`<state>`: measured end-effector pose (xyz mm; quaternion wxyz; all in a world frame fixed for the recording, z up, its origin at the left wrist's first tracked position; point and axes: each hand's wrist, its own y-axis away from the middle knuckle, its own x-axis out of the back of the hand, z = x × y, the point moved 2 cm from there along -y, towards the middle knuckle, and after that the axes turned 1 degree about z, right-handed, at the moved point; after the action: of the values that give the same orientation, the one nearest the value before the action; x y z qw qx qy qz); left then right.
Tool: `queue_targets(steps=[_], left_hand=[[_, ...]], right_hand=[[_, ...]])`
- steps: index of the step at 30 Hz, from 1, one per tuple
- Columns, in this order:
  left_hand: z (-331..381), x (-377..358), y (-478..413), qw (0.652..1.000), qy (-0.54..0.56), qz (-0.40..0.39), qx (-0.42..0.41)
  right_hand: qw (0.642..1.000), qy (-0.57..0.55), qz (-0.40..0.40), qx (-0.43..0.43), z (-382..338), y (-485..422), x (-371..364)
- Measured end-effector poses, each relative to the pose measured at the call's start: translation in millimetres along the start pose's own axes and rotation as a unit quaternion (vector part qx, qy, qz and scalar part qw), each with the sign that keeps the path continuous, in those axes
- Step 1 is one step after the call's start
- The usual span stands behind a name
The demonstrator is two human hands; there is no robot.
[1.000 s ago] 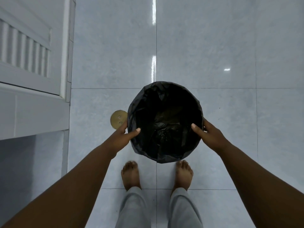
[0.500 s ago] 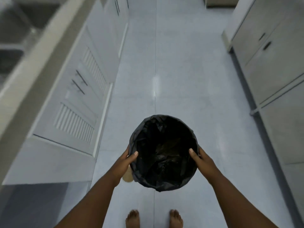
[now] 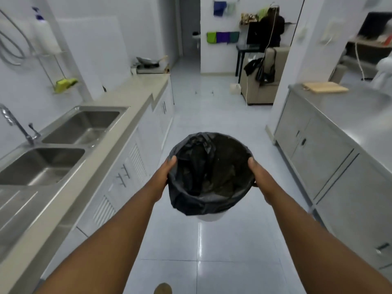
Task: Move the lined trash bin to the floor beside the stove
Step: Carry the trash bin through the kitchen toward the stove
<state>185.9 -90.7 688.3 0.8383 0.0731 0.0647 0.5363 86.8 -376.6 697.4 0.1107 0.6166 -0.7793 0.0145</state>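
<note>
A round white trash bin lined with a black bag [image 3: 210,177] hangs in the air in front of me, above the tiled floor [image 3: 212,240]. My left hand [image 3: 164,177] grips its left rim, thumb over the edge. My right hand [image 3: 259,179] grips the right rim the same way. Only a sliver of the white bin shows under the bag. A small stove with a pan [image 3: 148,65] stands at the far end of the left counter.
A counter with a double steel sink [image 3: 63,145] and white louvred cabinets [image 3: 131,166] runs along the left. Steel cabinets [image 3: 328,155] with a wooden cutting board [image 3: 325,87] line the right. The aisle leads to a beige armchair [image 3: 263,81]. A small round tan object [image 3: 163,289] lies on the floor near me.
The bin has come up off the floor, held in both hands. My view has lifted from my feet to the whole kitchen aisle.
</note>
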Motion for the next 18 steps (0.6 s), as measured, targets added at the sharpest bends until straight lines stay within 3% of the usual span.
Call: queue_targets(steps=[7,18], left_hand=[[51,-12,-18,0.998,0.026,0.02,-0.045],[47,5,-114,0.997,0.057,-0.014,-0.049]], right_hand=[[0.999,-0.028,0.008,0.03,-54,-20,23],[1.0,-0.004,0.012,0.023,-59,-115,24]])
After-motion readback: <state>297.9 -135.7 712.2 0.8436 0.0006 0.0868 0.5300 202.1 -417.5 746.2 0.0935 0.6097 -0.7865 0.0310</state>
